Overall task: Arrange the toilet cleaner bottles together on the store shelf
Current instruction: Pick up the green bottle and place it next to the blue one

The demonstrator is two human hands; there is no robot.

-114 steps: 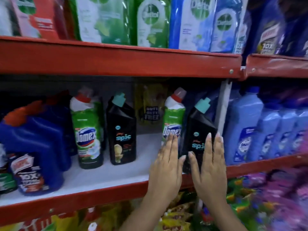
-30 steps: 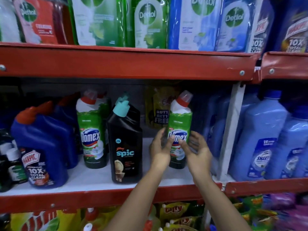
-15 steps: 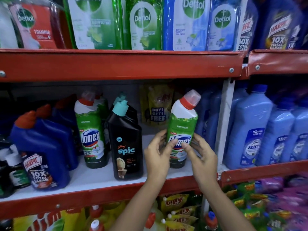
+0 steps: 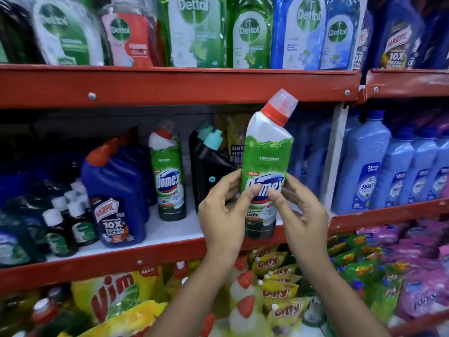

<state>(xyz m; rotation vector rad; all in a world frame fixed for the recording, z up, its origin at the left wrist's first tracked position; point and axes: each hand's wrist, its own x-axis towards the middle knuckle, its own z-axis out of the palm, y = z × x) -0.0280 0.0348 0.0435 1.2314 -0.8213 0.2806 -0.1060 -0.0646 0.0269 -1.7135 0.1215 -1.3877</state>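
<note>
A green Domex toilet cleaner bottle (image 4: 266, 152) with a red collar and clear cap is lifted off the middle shelf (image 4: 170, 229), in front of its right part. My left hand (image 4: 223, 215) grips its left side and my right hand (image 4: 300, 212) grips its right side, thumbs on the label. Another Domex bottle (image 4: 168, 176) stands on the shelf further left. Black Spic bottles (image 4: 209, 164) with teal caps stand between the two, partly hidden by my left hand. Blue Harpic bottles (image 4: 114, 195) stand at the left.
A red upper shelf edge (image 4: 170, 86) runs just above the lifted bottle's cap, with Dettol packs (image 4: 199, 30) on it. Pale blue detergent bottles (image 4: 364, 166) fill the bay to the right behind a white upright (image 4: 336, 152). Small dark bottles (image 4: 60, 227) stand far left. Pouches lie below.
Both hands have raised the green Domex bottle off the shelf and drawn it toward me; one second ago it stood on the shelf. Earlier a black Spic bottle stood beside it.
</note>
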